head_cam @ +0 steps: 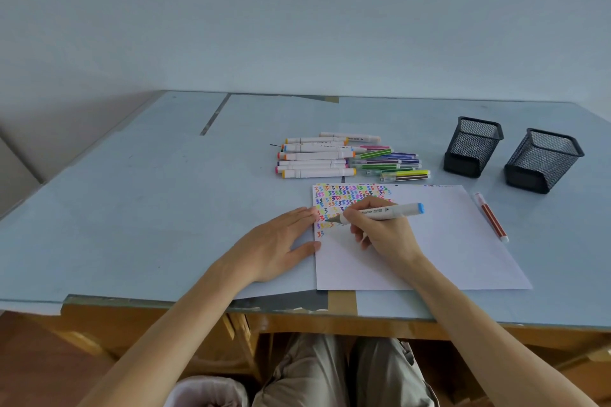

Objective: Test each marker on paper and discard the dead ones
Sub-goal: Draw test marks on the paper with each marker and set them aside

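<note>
Currently right hand (383, 231) grips white marker (380, 212), tip on paper (429, 241) at its left edge, long axis running right; left hand (281, 241) flat, fingers spread, pinning that edge; untested markers (347, 158) lie beyond the sheet, nearer the right hand.

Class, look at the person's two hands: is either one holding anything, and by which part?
The right hand grips a white marker low on its barrel, near the tip. The left hand holds nothing, lying flat at the paper edge.
</note>
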